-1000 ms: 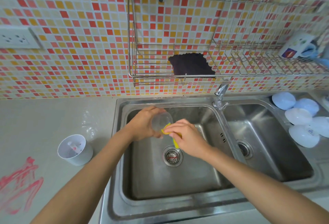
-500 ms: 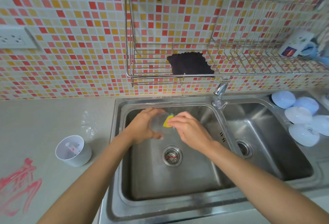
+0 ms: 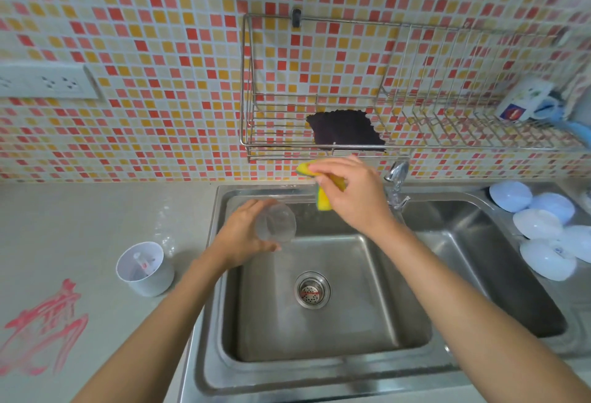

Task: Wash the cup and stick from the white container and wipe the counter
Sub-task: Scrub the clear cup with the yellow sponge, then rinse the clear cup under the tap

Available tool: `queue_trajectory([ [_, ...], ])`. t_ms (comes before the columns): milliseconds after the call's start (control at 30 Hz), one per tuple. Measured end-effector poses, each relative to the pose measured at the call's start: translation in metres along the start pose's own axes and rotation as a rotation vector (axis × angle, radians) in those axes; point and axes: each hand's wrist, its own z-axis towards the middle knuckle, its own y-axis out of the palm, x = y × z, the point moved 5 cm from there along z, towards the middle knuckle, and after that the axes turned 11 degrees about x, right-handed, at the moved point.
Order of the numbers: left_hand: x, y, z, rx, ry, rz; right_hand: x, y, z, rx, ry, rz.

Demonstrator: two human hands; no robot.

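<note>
My left hand (image 3: 238,236) grips a clear plastic cup (image 3: 275,222) on its side over the left basin of the steel sink (image 3: 319,370). Higher up, near the sink's back edge, my right hand (image 3: 351,193) pinches a yellow sponge (image 3: 323,201), clear of the cup. On the counter to the left stands the white container (image 3: 150,278), and a small white stick with red marks (image 3: 144,263) leans inside it. Red smears (image 3: 44,326) cover the counter at the far left.
A wire rack (image 3: 399,143) on the tiled wall holds a dark cloth (image 3: 345,129) and a mug (image 3: 524,102). The tap (image 3: 396,175) stands between the basins. Several white bowls (image 3: 540,226) lie upside down at the right. A wall socket (image 3: 48,81) sits upper left.
My right hand has pulled the sponge out of the cup and lifted it up toward the rack. The left hand with the cup has drifted slightly left.
</note>
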Motion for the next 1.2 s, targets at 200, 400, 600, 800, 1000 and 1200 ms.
queue_trajectory([
  [200, 0.014, -0.015, 0.004, 0.070, -0.028, 0.011, -0.027, 0.000, 0.080, 0.224, -0.007, -0.064],
  [400, 0.030, -0.010, 0.009, 0.088, -0.067, -0.037, 0.009, 0.068, 0.112, -0.131, 0.218, -0.224],
  [600, 0.041, 0.007, 0.013, 0.057, -0.091, -0.047, 0.026, 0.098, 0.109, -0.301, 0.323, -0.318],
  [800, 0.062, 0.037, 0.025, 0.078, -0.122, -0.026, 0.010, 0.006, 0.066, 0.104, 0.106, -0.055],
  [1000, 0.093, 0.096, 0.033, 0.002, -0.151, -0.067, 0.129, -0.093, -0.073, 0.398, 0.338, -0.070],
  [1200, 0.099, 0.116, 0.038, -0.047, -0.238, -0.111, 0.219, -0.035, -0.069, -0.091, 0.648, -0.188],
])
